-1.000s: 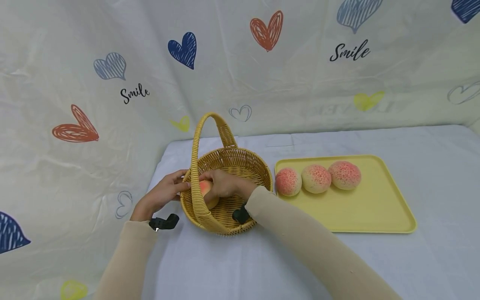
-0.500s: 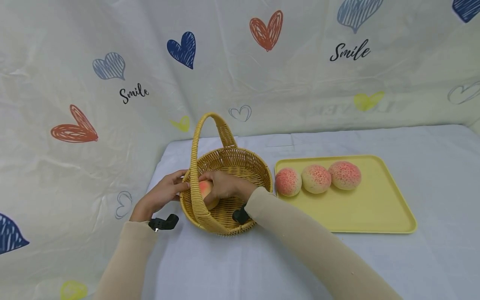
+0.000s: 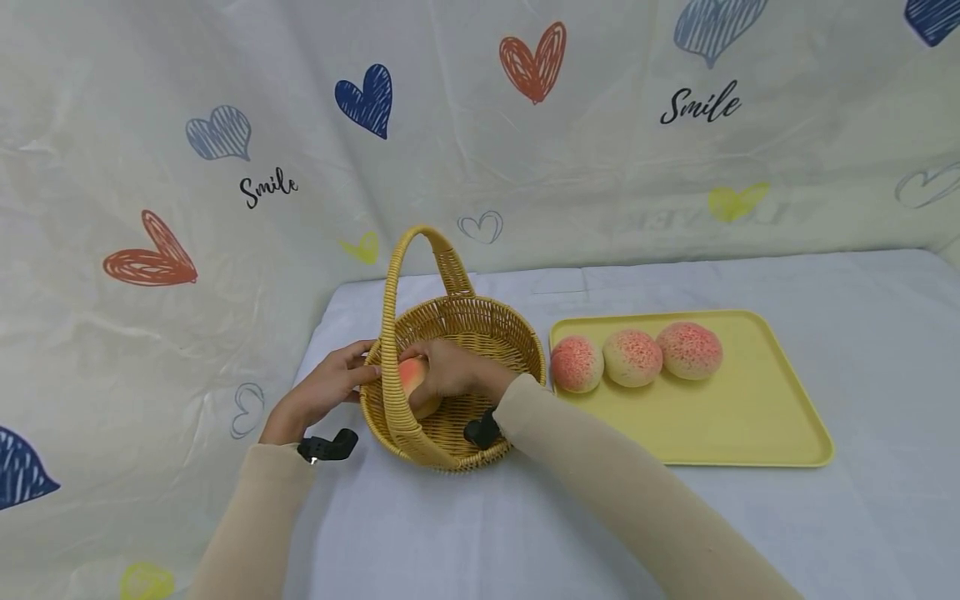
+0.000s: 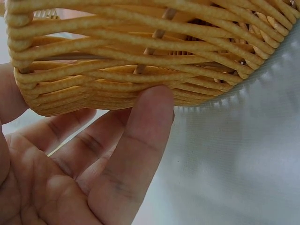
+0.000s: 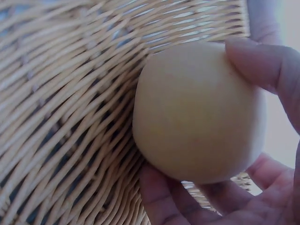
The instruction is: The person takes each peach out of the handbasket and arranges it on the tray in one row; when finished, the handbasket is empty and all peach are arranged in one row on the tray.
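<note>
In the head view my right hand [image 3: 453, 367] reaches down inside a round yellow wicker basket [image 3: 491, 315] and grips a peach [image 3: 411, 375] near its left wall. Up close in the right wrist view, the pale yellow side of the peach [image 5: 199, 115] shows against the woven strands, thumb on one side and fingers curled under the other. My left hand [image 3: 330, 385] holds the basket's left rim from outside. In the left wrist view its fingers lie along the outer wicker wall [image 4: 108, 35]. The basket's arched handle [image 3: 392, 333] stands upright between the two hands.
Right of the basket lies a yellow rectangular tray [image 3: 735, 417]. Three pink-speckled peaches sit in a row along its back left part: a left one [image 3: 577, 364], a middle one [image 3: 633, 358] and a right one [image 3: 690, 351]. A white cloth [image 3: 480, 542] covers the table.
Hardly anything differs. My right hand has shifted very slightly with the peach inside the basket, while my left hand, the basket and the tray stay where they were.
</note>
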{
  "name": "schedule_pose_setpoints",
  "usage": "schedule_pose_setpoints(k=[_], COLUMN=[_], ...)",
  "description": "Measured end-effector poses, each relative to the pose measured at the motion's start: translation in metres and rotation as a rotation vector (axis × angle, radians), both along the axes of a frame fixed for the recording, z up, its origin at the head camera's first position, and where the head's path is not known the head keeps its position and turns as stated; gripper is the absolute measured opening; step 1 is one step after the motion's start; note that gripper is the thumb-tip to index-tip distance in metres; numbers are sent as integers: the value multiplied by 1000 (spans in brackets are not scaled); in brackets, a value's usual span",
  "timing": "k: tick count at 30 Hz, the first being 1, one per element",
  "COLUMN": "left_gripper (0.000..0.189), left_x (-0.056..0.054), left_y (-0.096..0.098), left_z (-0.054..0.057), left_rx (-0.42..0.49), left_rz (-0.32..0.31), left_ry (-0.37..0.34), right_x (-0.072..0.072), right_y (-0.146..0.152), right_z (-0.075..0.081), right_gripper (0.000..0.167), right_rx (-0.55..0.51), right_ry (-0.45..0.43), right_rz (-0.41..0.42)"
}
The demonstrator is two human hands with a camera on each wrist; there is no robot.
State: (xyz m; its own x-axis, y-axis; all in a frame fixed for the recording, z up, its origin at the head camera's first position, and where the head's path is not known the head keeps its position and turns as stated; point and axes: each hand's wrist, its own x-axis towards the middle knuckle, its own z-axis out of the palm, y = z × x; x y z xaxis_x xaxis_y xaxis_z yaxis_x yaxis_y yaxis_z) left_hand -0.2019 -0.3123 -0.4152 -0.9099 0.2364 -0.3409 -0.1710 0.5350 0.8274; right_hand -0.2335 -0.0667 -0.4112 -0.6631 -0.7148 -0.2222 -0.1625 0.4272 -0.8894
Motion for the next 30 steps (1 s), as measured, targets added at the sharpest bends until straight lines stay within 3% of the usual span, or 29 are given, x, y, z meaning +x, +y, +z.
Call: schedule_pose_setpoints(k=[19,30], left_gripper=[50,52], left_x=[0,0], left_y=[1,-1], left_z=[-2,-2], left_rx=[-5,-8], left_rz=[8,2], left_ry=[-2,9], right_x=[-4,5], right_y=[44,84], right_z=[28,34], right_gripper=[62,66], right_rx=[-55,-79], right_ry=[74,17], right_rz=[-59,-113])
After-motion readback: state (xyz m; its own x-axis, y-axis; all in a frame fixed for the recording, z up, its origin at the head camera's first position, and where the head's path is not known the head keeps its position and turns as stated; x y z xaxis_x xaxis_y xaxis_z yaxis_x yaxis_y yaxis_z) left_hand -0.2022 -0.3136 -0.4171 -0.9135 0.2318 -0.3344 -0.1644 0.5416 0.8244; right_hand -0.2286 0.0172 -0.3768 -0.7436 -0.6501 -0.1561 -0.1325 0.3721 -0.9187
